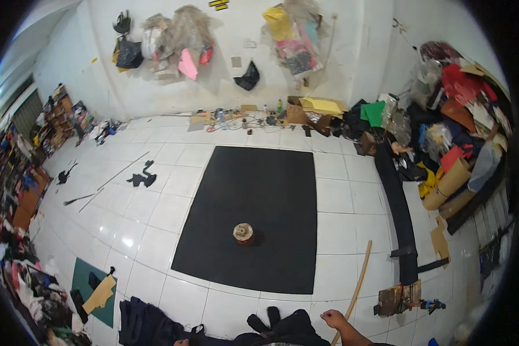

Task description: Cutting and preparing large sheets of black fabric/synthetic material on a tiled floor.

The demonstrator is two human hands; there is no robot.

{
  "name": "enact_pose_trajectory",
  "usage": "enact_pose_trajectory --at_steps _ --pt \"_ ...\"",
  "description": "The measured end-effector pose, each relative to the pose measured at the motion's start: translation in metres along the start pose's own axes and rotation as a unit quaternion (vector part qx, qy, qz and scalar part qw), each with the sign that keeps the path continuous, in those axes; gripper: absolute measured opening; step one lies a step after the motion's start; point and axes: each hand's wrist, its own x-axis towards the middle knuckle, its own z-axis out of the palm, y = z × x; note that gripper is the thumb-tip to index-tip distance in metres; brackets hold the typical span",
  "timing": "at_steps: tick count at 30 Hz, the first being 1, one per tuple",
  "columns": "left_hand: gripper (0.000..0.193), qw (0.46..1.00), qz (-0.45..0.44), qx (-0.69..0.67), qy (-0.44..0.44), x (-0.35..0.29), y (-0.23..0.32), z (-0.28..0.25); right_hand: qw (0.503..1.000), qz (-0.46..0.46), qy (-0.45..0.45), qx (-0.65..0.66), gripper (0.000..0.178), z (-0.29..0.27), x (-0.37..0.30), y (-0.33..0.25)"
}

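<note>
My right hand (333,318) is at the lower edge, its fingers curled in; whatever may be inside them does not show. Close by, a long wooden stick (360,274) lies on the tiles and passes behind my right forearm. Only a sliver of my left hand (181,342) shows at the bottom edge, beside a heap of dark navy cloth (147,323), its fingers mostly hidden. In front of me a large black sheet (259,184) is spread flat on the floor. On its near half stands a short round block with a pale top (243,232).
A long black roll (395,207) lies to the right, its near end by a brown box-like object (398,300). Piled bags and materials (455,127) crowd the right wall. At left are a green mat (98,305), black scraps (143,175) and heaped cloth (34,288). Small clutter (242,121) lines the far wall.
</note>
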Motion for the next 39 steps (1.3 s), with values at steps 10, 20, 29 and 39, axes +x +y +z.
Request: enact_pose_trajectory --at_steps 10,20,29,39 --pt "0.023 0.933 0.266 0.091 0.223 -0.020 -0.167 0.006 0.942 -0.169 -0.025 -0.288 0.049 0.043 0.096 -0.153" --pt "0.026 0.942 0.263 0.032 0.205 0.074 -0.235 -0.108 0.949 -0.193 -0.058 -0.244 0.047 0.221 0.075 -0.474" --pt "0.035 0.942 -0.179 -0.226 0.169 0.229 -0.227 -0.378 0.935 -0.189 -0.123 -0.275 0.042 0.338 0.086 -0.516" --pt "0.036 0.978 -0.005 -0.209 0.008 0.436 -0.085 -0.443 0.915 -0.086 -0.089 -0.384 0.043 0.363 0.189 -0.604"
